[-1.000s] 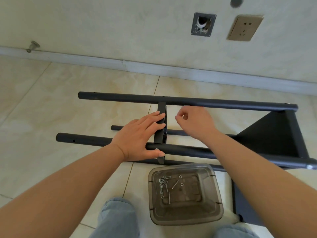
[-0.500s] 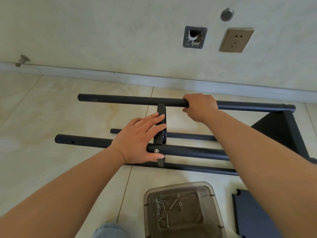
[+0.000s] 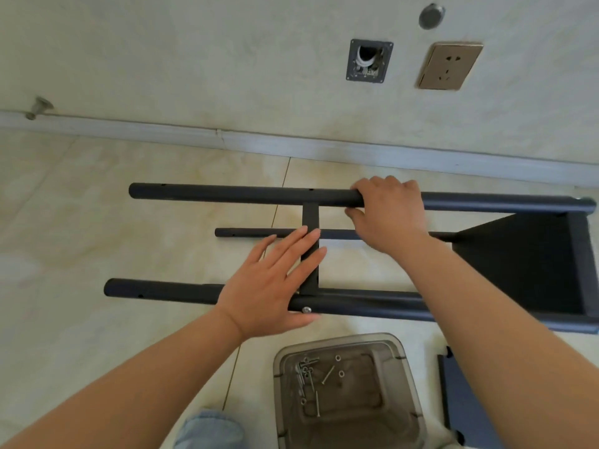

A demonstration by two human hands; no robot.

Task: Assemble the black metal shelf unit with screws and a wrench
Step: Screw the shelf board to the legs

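The black metal shelf unit (image 3: 534,270) lies on its side on the tiled floor (image 3: 81,222), parallel to the skirting of the wall (image 3: 227,59). Its far tube (image 3: 227,194) runs nearest the wall, its near tube (image 3: 162,291) nearest the person, and a thinner rod (image 3: 246,232) lies between them. A short upright bracket (image 3: 310,218) joins the far and near tubes about midway along. A solid black panel closes the unit at its right end.

The right hand (image 3: 389,212) grips the far tube just right of the bracket, fingers curled over the top and thumb beneath. The left hand (image 3: 269,283) lies flat with fingers straight and spread, palm on the near tube and fingertips reaching across the bracket to the thin rod. A screw head (image 3: 306,309) shows in the near tube just beside the left thumb.

A clear plastic tub (image 3: 402,354) stands on the floor towards the near edge, holding loose screws (image 3: 306,372) and washers. A separate dark panel (image 3: 453,393) lies right of the tub. No wrench can be made out.

A socket (image 3: 449,65) and an open wall box (image 3: 369,60) sit on the wall.
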